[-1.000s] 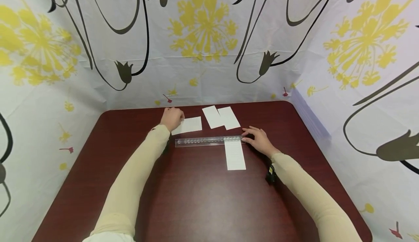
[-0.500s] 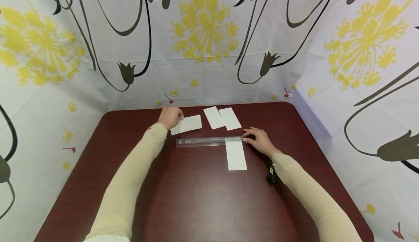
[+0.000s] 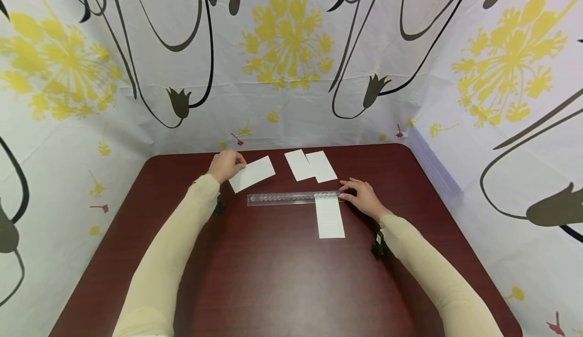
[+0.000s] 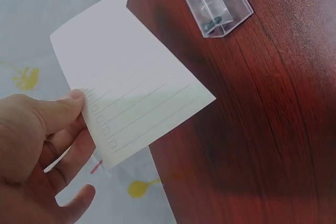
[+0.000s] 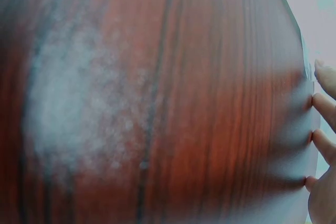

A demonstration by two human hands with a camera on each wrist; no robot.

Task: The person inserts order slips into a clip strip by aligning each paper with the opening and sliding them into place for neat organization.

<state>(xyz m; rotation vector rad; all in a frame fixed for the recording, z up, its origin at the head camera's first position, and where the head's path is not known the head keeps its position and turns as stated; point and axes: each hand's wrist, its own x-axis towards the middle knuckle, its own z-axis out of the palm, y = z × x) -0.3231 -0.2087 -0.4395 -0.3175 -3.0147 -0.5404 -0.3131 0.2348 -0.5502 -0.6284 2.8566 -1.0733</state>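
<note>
My left hand (image 3: 226, 165) pinches a white lined card (image 3: 255, 173) by one edge, thumb on its face. Along that edge in the left wrist view, the card (image 4: 121, 77) shows printed lines and a row of small boxes. It is tilted up over the back left of the table. My right hand (image 3: 363, 196) rests at the right end of a long clear plastic strip (image 3: 278, 199) with a row of round shapes along it. Its fingers are spread, fingertips on the table in the right wrist view. Another lined card (image 3: 330, 220) meets the strip near its right end.
Two more white cards (image 3: 298, 165) lie overlapping near the back edge of the dark red wooden table (image 3: 273, 286). Patterned white cloth (image 3: 291, 114) hangs close behind the table and along both sides.
My left hand has drawn slightly left with its card, which has turned so its right end points further up and back. My right hand, the strip and the other cards stay put.
</note>
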